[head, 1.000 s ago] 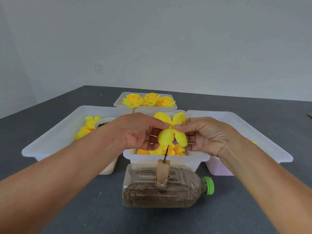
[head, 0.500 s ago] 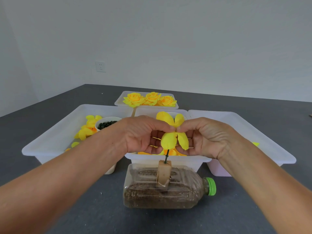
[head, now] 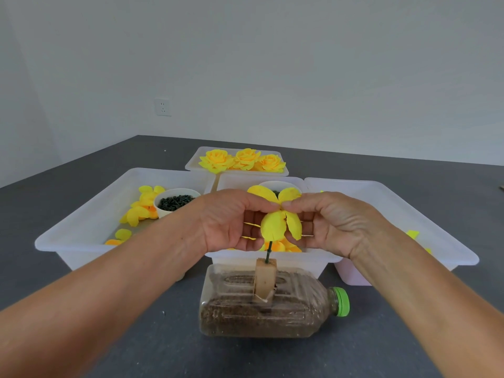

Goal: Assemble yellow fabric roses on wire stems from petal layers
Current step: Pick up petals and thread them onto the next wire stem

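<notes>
Both grips, left hand and right hand, pinch the petal layer between them.

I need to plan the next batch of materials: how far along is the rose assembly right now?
Done: three finished roses lie in the far tray. In hand: the left hand and right hand pinch a petal layer on the green stem, which stands in a block on the bottle. Left: loose petals in the left tray and more in the middle tray suggest further layers to add.
</notes>
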